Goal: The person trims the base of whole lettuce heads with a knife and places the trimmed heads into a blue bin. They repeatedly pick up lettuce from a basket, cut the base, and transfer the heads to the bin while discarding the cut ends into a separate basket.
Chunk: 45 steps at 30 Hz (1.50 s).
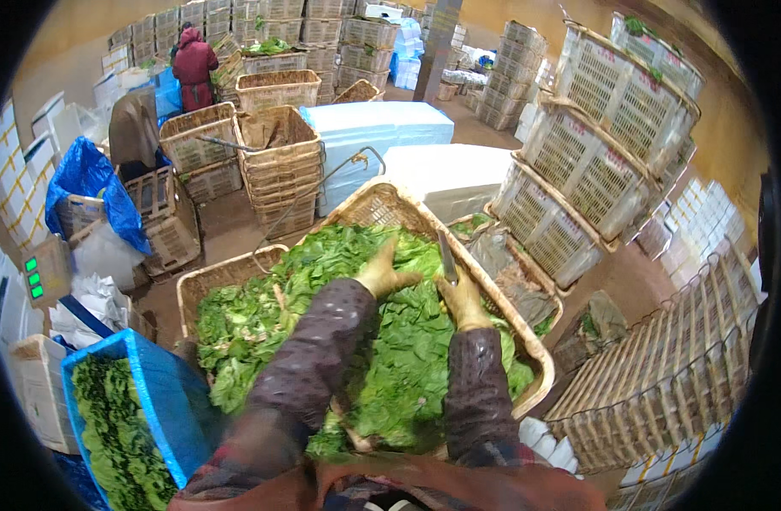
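Note:
My left hand (385,273), in a pale yellow glove, reaches over leafy green vegetables (409,358) with its thumb spread from the fingers. It touches or hovers just above the leaves; I cannot tell which. In my gloved right hand (464,303) is a knife (448,257), its blade pointing away from me. The leaves fill a large plastic crate (537,358) in front of me, where loose leaves and trimmings (256,326) also lie at the left. Beneath my forearms, part of the crate's contents is hidden.
Left stands a blue-lined box (167,396) of greens, near a lit scale display (33,278). Stacked crates (575,160) rise at the right, above a slatted basket (658,358). Nested crates (282,172) and a hooked metal rod (294,204) lie beyond. A person (194,67) stands farther back.

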Available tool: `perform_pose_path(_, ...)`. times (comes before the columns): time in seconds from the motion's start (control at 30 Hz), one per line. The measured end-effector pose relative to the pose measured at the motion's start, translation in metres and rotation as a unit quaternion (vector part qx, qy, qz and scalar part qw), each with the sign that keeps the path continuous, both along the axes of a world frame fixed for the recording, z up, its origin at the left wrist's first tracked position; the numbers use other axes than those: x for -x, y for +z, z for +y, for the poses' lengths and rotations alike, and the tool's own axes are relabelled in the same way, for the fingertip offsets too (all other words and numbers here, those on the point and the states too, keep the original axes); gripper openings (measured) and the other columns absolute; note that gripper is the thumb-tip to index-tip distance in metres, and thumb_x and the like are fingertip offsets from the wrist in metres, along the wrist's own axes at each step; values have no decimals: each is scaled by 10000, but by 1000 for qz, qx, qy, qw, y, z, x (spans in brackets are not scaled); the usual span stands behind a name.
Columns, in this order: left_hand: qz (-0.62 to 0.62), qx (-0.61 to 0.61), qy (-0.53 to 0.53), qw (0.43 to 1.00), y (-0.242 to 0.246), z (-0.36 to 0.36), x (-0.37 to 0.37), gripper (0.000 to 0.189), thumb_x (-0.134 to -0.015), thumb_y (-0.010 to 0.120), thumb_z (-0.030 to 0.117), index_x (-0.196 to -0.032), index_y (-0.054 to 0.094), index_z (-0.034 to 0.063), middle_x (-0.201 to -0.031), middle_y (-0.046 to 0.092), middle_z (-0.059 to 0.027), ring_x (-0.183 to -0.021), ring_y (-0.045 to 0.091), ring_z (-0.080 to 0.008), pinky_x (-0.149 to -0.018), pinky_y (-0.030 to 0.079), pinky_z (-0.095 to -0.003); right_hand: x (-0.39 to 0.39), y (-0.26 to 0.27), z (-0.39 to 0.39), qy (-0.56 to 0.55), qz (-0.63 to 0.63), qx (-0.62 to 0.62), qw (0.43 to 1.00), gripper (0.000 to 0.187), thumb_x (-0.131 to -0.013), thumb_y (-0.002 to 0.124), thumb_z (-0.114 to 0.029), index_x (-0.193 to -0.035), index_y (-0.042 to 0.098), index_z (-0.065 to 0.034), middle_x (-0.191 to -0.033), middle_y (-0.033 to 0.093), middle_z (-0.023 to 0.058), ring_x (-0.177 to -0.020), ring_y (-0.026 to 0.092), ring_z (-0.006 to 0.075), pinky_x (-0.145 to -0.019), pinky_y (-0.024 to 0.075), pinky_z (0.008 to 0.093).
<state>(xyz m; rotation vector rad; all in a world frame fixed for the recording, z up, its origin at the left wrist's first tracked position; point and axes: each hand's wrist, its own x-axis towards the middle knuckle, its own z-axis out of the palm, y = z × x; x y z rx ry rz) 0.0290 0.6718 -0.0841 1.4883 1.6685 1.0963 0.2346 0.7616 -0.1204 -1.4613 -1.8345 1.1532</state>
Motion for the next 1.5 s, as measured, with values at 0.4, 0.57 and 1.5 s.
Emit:
perform_pose_path(0.4,43,-254,147,955,-68,-164,89,908,-936,753,369,-1613,251,31,-1505,490,-179,-1318,543,-310,-1084,478,-417,115,94,-99,332,217,-5,918,671,-862,841,-223,-1432,550,-21,-1252,723,133,-1109,698,215,-930,566,357)
perform_pose_path(0.57,-88,-267,194,940,-43,-307,85,1271,-672,943,511,-1603,236,14,-1527,457,-161,-1387,471,-284,-1175,382,-453,156,45,-213,511,223,-259,789,755,-842,823,-122,-1520,490,-117,-1437,625,120,-1343,584,293,-1155,440,420)
perform_pose_path(1.5,-710,4,238,662,-102,-539,97,677,-980,707,409,-1500,465,48,-1442,578,-130,-1236,623,-235,-1014,550,-376,202,-22,-383,423,37,248,871,625,-935,740,-455,-1417,596,-84,-1269,656,75,-1066,635,166,-943,531,357)
